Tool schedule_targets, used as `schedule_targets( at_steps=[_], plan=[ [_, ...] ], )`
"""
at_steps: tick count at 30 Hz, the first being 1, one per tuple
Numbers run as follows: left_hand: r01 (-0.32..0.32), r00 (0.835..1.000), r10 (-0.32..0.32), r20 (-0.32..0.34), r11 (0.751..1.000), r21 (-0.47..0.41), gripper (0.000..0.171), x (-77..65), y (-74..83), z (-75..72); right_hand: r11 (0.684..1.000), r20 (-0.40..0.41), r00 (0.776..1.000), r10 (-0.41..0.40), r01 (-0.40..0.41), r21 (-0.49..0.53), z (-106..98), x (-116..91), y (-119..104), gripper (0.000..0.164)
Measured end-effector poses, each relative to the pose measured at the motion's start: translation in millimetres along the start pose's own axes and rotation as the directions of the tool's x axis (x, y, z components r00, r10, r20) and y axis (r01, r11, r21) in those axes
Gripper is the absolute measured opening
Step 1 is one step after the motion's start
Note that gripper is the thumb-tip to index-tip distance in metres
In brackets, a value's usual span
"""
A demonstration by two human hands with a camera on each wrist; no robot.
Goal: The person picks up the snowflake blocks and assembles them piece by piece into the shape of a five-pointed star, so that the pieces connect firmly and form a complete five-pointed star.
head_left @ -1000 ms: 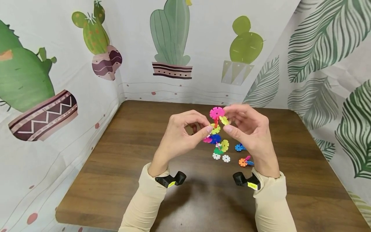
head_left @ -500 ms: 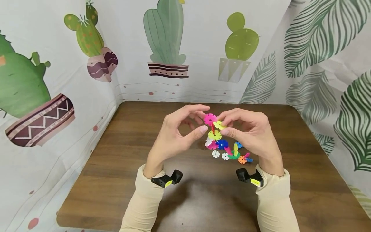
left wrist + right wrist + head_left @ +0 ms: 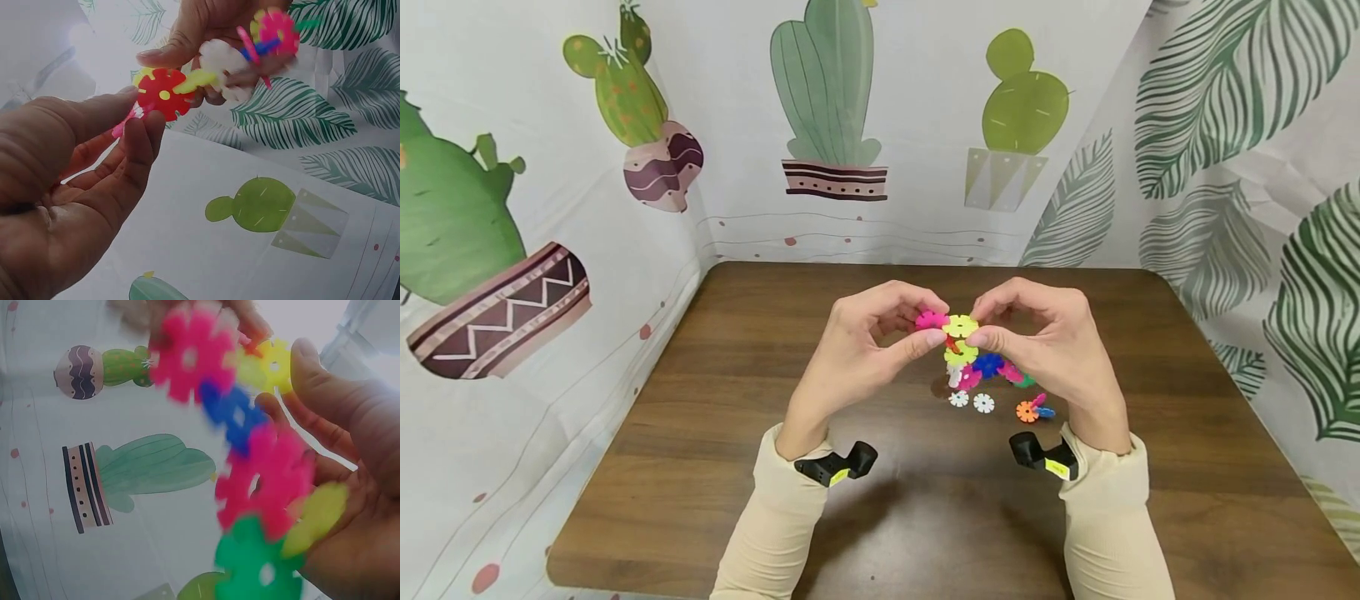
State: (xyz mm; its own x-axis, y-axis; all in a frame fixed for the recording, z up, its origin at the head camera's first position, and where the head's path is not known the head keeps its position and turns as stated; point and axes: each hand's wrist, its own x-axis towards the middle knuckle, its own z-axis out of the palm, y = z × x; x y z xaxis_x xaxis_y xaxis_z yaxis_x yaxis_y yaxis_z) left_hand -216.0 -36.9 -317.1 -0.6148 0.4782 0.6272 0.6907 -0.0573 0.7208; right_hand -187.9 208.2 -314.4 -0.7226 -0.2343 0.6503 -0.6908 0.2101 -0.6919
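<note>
Both hands hold up a joined chain of notched flower discs above the table in the head view. My left hand (image 3: 868,342) pinches the pink disc (image 3: 931,320) at its top end. Thumb and fingers of my right hand (image 3: 1052,350) pinch the yellow disc (image 3: 960,325) beside it. A red disc (image 3: 164,94) sits between these two in the left wrist view. Below hang a second yellow disc, a white one, a pink disc (image 3: 194,353), a blue disc (image 3: 234,415), another pink disc (image 3: 265,478) and a green disc (image 3: 259,559). The hanging part is blurred in the right wrist view.
Two loose white discs (image 3: 972,402) lie on the brown table (image 3: 737,400) under the chain. To their right is a small joined piece with an orange disc (image 3: 1027,412), pink and blue. A cloth with printed cacti and leaves hangs behind and beside the table.
The left fingers have gone from the lower part of the chain to the top pink disc. The right-hand yellow disc now faces the head camera. The chain's tail has swung right.
</note>
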Motion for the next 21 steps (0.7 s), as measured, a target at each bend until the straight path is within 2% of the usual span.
schedule_targets(
  at_steps=[2, 6, 12, 21],
  plan=[
    [0.011, 1.000, -0.011, 0.008, 1.000, -0.015, 0.024, 0.1, -0.1, 0.1, 0.999, -0.010, 1.000, 0.025, -0.025, -0.033, -0.2, -0.4, -1.3, 0.032],
    [0.029, 0.999, -0.029, 0.017, 0.999, -0.021, 0.025, 0.4, -1.6, 0.7, 1.000, -0.010, 1.000, 0.027, -0.027, -0.013, 0.0, -0.1, -1.8, 0.032],
    [0.033, 0.999, -0.033, 0.018, 0.999, 0.015, 0.028, 0.0, -4.6, 2.6, 0.999, 0.013, 1.000, 0.000, -0.001, 0.032, 2.4, 1.3, -0.6, 0.034],
    [0.041, 0.999, -0.041, -0.004, 0.996, 0.078, 0.023, 1.9, -4.2, 4.9, 1.000, 0.044, 0.999, -0.009, 0.010, -0.021, 2.3, 1.6, -2.1, 0.038]
  ],
)
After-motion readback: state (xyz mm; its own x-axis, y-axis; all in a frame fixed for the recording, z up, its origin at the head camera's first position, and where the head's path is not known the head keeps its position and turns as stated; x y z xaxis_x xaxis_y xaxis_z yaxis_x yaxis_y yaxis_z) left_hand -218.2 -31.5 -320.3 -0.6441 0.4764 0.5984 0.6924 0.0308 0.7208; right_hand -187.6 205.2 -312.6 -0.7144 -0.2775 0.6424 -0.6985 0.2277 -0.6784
